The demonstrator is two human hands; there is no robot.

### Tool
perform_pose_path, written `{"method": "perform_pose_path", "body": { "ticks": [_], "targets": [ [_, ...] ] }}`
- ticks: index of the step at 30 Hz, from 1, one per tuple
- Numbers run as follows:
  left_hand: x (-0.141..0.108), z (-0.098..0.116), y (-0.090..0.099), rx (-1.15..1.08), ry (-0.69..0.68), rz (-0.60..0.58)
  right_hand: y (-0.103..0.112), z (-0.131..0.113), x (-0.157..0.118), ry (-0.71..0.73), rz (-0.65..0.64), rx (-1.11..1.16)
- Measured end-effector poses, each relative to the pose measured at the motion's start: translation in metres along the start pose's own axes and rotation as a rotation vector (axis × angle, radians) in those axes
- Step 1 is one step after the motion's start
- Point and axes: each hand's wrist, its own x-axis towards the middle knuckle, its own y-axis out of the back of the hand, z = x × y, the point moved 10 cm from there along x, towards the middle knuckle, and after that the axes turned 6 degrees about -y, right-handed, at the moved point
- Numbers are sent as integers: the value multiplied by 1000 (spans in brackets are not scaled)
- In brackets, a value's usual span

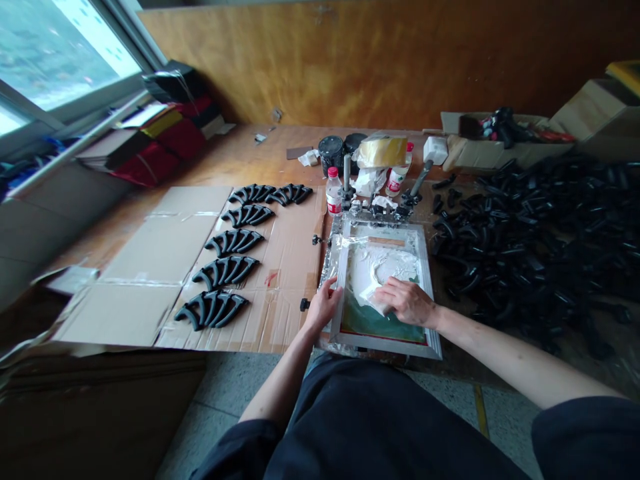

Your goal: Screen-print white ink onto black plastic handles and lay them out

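A screen-printing frame (385, 343) with a metal border lies in front of me, its mesh greenish near me and smeared white farther up. My right hand (407, 303) is closed on a crumpled white wipe (369, 295) and presses it onto the mesh. At the frame's left side, my left hand (324, 305) grips the border, its fingers partly hidden. Beyond the frame's far edge stand clamps (411, 198) with metal posts, spotted with white.
Fanned rows of black curved parts (225, 272) lie on cardboard (135, 267) at left. A heap of black parts (530, 233) covers the right. Behind are bottles (333, 193), dark tubs (331, 155), a roll of yellowish tape (383, 152) and an open carton (480, 152).
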Motion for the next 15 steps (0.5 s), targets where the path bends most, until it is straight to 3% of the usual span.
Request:
{"method": "perform_pose_path", "body": {
  "ticks": [2, 5, 9, 12, 14, 15],
  "targets": [
    [0, 1, 1, -16, 12, -3, 6, 10, 6, -40, -26, 55],
    [-2, 8, 4, -65, 6, -26, 30, 44, 40, -235, 60, 81],
    [-12, 40, 14, -256, -27, -83, 71, 98, 73, -502, 145, 30],
    [-17, 84, 33, -407, -91, -49, 112, 148, 47, -657, 309, 110],
    [-13, 117, 50, -482, -158, 21, 127, 190, 3, -826, 465, 232],
    [-9, 134, 57, -517, -205, 56, 125, 208, -23, -931, 517, 280]
  ]
}}
